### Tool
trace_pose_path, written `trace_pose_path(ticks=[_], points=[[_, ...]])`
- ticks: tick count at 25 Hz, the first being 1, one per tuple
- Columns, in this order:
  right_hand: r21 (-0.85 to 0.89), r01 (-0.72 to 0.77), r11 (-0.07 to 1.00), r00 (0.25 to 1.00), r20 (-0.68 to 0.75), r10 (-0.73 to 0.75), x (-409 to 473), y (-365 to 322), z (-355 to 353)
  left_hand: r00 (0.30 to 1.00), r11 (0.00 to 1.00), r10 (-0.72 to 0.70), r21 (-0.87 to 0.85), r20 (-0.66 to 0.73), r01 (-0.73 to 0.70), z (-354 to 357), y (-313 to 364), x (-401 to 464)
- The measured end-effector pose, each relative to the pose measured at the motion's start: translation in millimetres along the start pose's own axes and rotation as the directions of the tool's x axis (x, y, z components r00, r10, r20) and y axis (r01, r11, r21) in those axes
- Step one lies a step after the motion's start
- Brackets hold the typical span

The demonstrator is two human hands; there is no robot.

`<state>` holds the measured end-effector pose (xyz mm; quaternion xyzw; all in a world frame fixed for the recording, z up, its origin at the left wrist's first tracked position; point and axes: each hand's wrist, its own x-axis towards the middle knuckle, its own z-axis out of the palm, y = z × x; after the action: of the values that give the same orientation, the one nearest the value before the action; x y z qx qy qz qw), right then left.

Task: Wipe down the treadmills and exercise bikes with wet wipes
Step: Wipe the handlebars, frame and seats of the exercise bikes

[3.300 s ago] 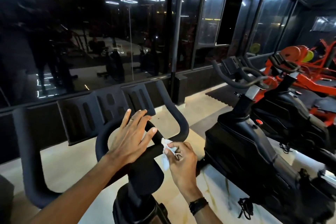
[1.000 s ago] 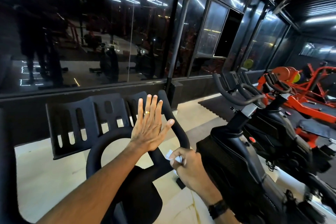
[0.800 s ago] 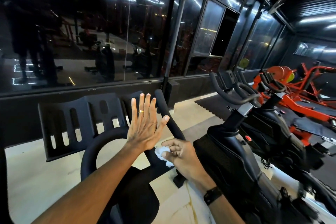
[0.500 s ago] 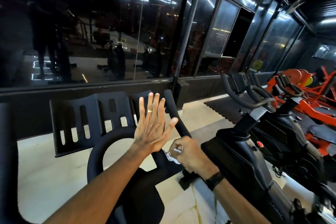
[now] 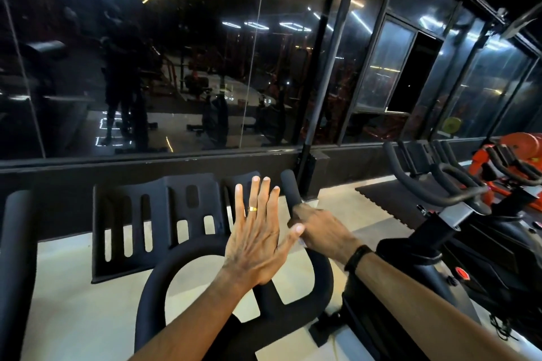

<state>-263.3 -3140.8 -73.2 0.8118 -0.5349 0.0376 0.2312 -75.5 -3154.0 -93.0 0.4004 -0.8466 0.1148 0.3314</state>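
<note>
Right hand (image 5: 319,231) wrapped round right handlebar grip (image 5: 290,187), wipe (image 5: 301,241) barely showing beneath; thin, limp, best bunched in the palm. Left hand (image 5: 258,240) flat, fingers straight, pressed together.

R hand (image 5: 318,231) gripping bike handlebar (image 5: 290,189), L hand (image 5: 258,243) flat, fingers straight

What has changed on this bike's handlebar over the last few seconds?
The right hand has slid with its wet wipe from the handlebar's middle crossbar up the right-hand prong, which it now grips; the wipe barely shows. The left hand lifted off the handlebar and stays raised, fingers straight. The bikes have not moved.
</note>
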Motion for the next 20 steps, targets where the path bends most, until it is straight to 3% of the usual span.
trace_pose_path(ticks=[4, 6, 10, 12, 14, 16, 20], points=[[0.055, 0.013, 0.998, 0.994, -0.109, -0.007, 55, 27, -3, 1.0, 1.0, 0.002, -0.006, 0.01, -0.002, -2, 1, 0], [0.104, -0.045, 0.994, 0.983, -0.172, 0.063, 80, 36, -1, 0.999, 1.0, -0.012, -0.025, 0.034, 0.013, -4, -1, 1], [0.349, -0.284, 0.893, 0.908, -0.2, 0.367, 101, 41, 4, 0.997, 0.998, -0.02, -0.053, 0.073, 0.023, -8, -1, 3], [0.53, -0.386, 0.755, 0.801, -0.213, 0.559, 95, 36, 10, 0.997, 0.998, -0.026, -0.057, 0.073, 0.031, -9, -3, 4], [0.66, -0.472, 0.585, 0.655, -0.182, 0.734, 80, 28, 20, 0.996, 0.998, -0.022, -0.061, 0.082, 0.027, -9, -2, 3], [0.689, -0.551, 0.471, 0.578, -0.092, 0.811, 60, 18, 31, 0.996, 0.997, -0.033, -0.066, 0.081, 0.038, -7, -3, 3], [0.627, -0.642, 0.441, 0.626, 0.097, 0.774, 11, -1, 28, 0.994, 0.995, -0.05, -0.081, 0.097, 0.058, -7, -3, 6]])
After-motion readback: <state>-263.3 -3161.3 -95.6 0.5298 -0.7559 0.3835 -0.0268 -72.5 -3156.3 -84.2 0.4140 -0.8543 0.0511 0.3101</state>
